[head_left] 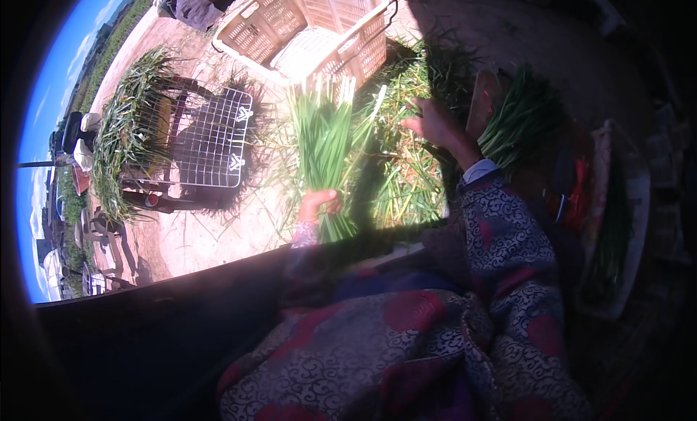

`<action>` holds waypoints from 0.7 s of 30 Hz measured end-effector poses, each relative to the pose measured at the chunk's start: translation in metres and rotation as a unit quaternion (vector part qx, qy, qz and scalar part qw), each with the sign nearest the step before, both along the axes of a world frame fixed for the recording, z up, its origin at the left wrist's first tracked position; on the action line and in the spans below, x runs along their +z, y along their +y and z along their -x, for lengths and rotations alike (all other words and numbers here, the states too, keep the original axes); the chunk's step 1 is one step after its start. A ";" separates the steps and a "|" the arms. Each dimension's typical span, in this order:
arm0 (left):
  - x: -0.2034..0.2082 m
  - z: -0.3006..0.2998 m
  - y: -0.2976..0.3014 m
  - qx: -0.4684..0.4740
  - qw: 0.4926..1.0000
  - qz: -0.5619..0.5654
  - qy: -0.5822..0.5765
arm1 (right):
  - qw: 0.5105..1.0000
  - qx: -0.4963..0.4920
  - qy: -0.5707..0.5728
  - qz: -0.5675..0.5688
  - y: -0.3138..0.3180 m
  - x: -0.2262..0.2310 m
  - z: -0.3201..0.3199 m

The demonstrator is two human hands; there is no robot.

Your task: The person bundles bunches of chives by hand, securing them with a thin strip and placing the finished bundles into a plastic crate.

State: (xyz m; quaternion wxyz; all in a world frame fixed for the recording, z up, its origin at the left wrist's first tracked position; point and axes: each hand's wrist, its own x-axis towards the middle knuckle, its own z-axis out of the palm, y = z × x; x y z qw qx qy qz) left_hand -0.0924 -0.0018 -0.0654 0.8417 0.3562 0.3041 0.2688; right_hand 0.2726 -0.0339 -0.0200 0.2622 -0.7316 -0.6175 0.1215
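The left hand has its grip closed around the near end of a bundle of long green chive-like stalks with pale tips; the bundle's long axis runs from the fist up toward the far side; the right hand, fingers spread wide and holding nothing, hovers just right of the upper stalks, above the loose green stalks on the ground; a tan plastic lattice crate stands beyond.

A bunch of long green chives stands upright — pale cut ends fanned at the top, its lower stalks pinched together — out in the sun, before a beige plastic crate.
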 end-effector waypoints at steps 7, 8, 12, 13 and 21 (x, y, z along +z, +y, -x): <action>0.031 -0.020 -0.002 -0.024 0.996 -0.051 0.068 | 0.985 0.026 0.117 -0.121 0.008 0.030 0.029; 0.036 -0.023 -0.004 -0.018 0.996 -0.045 0.072 | 0.991 0.038 0.118 -0.042 0.009 0.035 0.028; 0.045 -0.033 -0.011 0.005 0.995 -0.051 0.080 | 0.984 0.084 0.125 0.097 0.012 0.031 0.019; 0.037 -0.030 -0.009 0.004 0.994 -0.057 0.090 | 0.986 0.100 0.106 0.080 0.012 0.025 0.016; 0.040 -0.024 -0.004 -0.042 0.995 -0.044 0.073 | 0.985 0.031 0.150 0.080 0.009 0.024 0.016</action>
